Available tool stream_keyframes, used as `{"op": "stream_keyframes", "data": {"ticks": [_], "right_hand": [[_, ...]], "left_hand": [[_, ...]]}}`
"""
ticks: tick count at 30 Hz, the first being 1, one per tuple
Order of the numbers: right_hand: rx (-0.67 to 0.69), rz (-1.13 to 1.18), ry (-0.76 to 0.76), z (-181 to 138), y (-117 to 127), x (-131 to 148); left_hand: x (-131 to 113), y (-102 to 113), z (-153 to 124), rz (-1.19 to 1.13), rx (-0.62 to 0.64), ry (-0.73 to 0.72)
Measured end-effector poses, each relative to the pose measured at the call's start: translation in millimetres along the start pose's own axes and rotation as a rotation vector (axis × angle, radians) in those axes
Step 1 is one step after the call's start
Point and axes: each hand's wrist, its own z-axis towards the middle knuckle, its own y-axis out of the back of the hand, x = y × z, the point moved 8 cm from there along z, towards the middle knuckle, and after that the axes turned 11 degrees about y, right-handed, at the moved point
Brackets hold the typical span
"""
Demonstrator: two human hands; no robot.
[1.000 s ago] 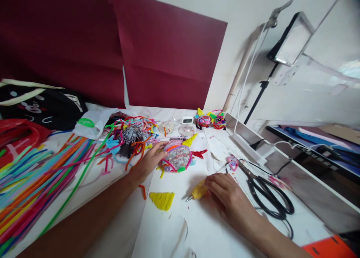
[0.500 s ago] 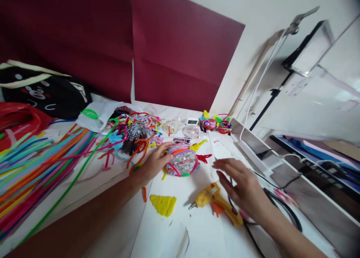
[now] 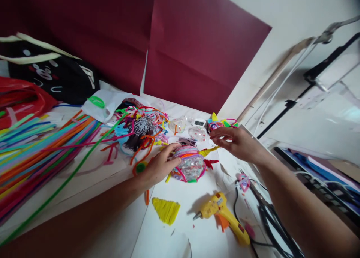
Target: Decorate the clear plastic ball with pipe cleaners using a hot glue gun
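My left hand point(image 3: 159, 166) rests against the left side of a clear plastic ball point(image 3: 191, 164) wound with pink, orange and purple pipe cleaners. Its thumb lies on the front and its fingers go over the top, steadying it. A yellow pipe-cleaner cone point(image 3: 206, 152) and a red pipe-cleaner piece point(image 3: 210, 163) stick out on the ball's right. My right hand point(image 3: 239, 143) hovers just above the cone's tip, fingers stretched forward and slightly bent, with nothing visible in them. A flat yellow pipe-cleaner triangle point(image 3: 165, 210) and a yellow glue gun point(image 3: 222, 215) lie in front.
Loose pipe cleaners point(image 3: 56, 153) spread over the left side. Behind the ball sit a tangled heap of pipe cleaners point(image 3: 143, 126), a small digital timer point(image 3: 199, 123) and clear plastic ball pieces point(image 3: 197, 134). Black cables point(image 3: 270, 220) and a small pink ornament point(image 3: 243, 182) lie at right.
My right hand has moved up and away from above the glue gun to beside the yellow cone. My left hand stays on the ball. The view has shifted slightly.
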Motion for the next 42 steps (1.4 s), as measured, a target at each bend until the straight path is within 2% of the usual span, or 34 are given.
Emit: {"op": "stream_keyframes", "data": {"ticks": [5, 8, 16, 20, 30, 42], "right_hand": [[0.313, 0.294, -0.203, 16, -23, -20], [0.427, 0.363, -0.269, 22, -34, -25], [0.643, 0.331, -0.206, 32, -50, -27], [0.678, 0.268, -0.174, 36, -51, -27], [0.717, 0.333, -0.264, 35, -59, -30], [0.636, 0.372, -0.363, 36, -58, -31]], "left_hand": [[3, 1, 0, 0.004, -0.004, 0.005], [4, 1, 0, 0.012, -0.011, 0.001], [1, -1, 0, 0.041, 0.004, 0.019], [1, -2, 1, 0.031, 0.009, 0.028], [9, -4, 4, 0.010, 0.024, 0.035], [5, -3, 2, 0.025, 0.025, 0.040]]}}
